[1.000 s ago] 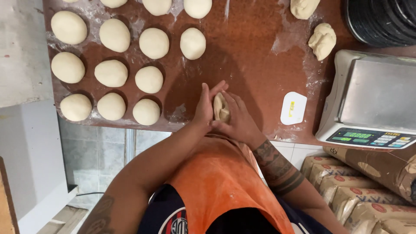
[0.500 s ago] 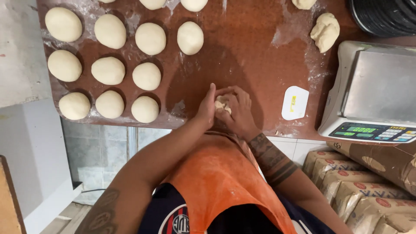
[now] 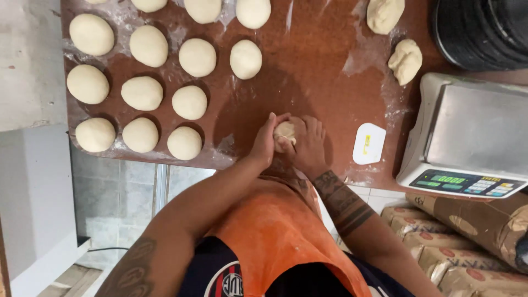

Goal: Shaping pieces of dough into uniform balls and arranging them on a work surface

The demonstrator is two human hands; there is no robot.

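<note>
A small piece of dough [image 3: 285,131] sits between my two hands on the brown floured table [image 3: 308,66], close to its near edge. My left hand [image 3: 264,142] cups its left side with the fingers upright. My right hand [image 3: 308,144] wraps over it from the right, fingers curled on top. Most of the dough is hidden by my fingers. Several rounded dough balls [image 3: 190,102] lie in rows to the left of my hands.
Two rough dough lumps [image 3: 406,60] lie at the back right. A white plastic scraper [image 3: 368,143] rests right of my hands. A digital scale [image 3: 473,137] stands at the right edge, a black round container [image 3: 484,30] behind it. Paper sacks [image 3: 462,242] are stacked below.
My hands have kept rolling the dough piece in place; the right hand's fingers have closed further over it. The view has shifted slightly.
</note>
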